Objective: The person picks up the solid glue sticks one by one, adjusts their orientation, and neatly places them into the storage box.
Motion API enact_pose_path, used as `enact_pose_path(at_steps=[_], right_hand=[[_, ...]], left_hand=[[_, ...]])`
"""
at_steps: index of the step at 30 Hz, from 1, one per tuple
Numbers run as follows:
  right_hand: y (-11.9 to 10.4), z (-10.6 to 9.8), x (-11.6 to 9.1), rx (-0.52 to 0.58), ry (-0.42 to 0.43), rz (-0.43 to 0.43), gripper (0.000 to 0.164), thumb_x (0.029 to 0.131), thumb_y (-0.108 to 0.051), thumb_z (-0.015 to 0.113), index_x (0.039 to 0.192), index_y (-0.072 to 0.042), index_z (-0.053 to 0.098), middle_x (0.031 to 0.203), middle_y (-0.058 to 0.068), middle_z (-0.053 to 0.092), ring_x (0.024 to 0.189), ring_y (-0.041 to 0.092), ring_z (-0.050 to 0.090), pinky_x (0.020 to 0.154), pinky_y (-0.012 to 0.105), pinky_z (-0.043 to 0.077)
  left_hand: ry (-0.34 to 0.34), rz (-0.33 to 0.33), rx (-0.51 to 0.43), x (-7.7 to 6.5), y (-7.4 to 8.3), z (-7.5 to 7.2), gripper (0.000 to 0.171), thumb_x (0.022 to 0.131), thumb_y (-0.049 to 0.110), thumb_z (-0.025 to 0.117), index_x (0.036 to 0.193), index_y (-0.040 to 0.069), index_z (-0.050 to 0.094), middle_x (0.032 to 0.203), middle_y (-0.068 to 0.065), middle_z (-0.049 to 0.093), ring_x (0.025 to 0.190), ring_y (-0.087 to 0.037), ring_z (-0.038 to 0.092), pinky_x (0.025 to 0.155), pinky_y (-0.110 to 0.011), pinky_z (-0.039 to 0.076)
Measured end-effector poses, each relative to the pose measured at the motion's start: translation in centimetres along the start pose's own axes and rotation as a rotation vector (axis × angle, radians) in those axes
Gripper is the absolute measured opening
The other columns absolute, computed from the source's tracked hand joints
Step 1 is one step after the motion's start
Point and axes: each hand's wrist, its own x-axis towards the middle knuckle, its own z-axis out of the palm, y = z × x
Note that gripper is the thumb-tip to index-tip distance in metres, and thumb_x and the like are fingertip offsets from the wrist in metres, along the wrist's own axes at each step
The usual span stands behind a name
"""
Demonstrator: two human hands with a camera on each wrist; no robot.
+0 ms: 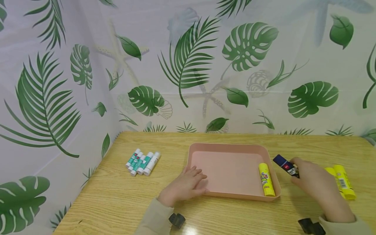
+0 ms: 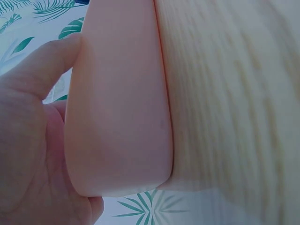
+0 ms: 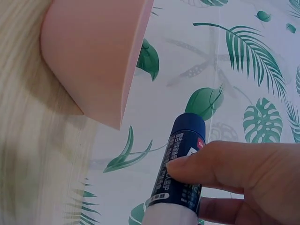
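I take the pink tray (image 1: 232, 147) as my reference for all places. The dark-blue stick (image 1: 282, 162) is just beyond the right wall of the tray, apart from it, and the right hand (image 1: 315, 181) is the nearer one. This hand holds the stick in a narrow pinch, with the thumb pressed on its label. The long axis is slanting: the blue end points to the far left, toward the tray, while the white end stays by the palm. Inside the tray, a yellow stick (image 1: 266, 180) lies along the right wall, its axis running from near to far.

The left hand (image 1: 186, 182) rests on the tray's near left corner, fingers loose and spread over the rim; it carries nothing.

I see the tray as smooth and matte, probably plastic, with rounded corners and low walls. The sticks are slim cylinders: shiny yellow ones (image 1: 345, 182) right of the tray, and green-and-white ones (image 1: 144, 162) to its left. The surface (image 1: 102, 195) shows pale wood grain.
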Motion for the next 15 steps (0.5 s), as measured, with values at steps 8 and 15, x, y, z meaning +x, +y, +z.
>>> enact_pose_path(at_steps=[8,15], right_hand=[[-0.68,0.41,0.01,-0.021,0.006,-0.005,0.054,0.074,-0.016,0.07,0.114,0.009,0.045,0.091,0.026,0.056,0.067,0.026,0.053,0.051,0.04,0.043],[-0.99,0.7,0.07,-0.017,0.0,-0.004,0.053,0.074,-0.016,0.069,0.116,0.006,0.045,0.092,0.024,0.057,0.066,0.024,0.052,0.048,0.036,0.04]], left_hand=[[-0.001,-0.001,0.008,0.04,0.03,0.03,0.049,0.088,0.044,0.048,0.123,0.011,0.051,0.134,-0.012,0.039,0.129,-0.028,0.023,0.102,-0.049,0.013],[-0.003,-0.001,0.003,0.05,0.08,-0.05,0.048,0.088,0.044,0.048,0.123,0.01,0.051,0.134,-0.013,0.039,0.128,-0.029,0.023,0.102,-0.05,0.013]])
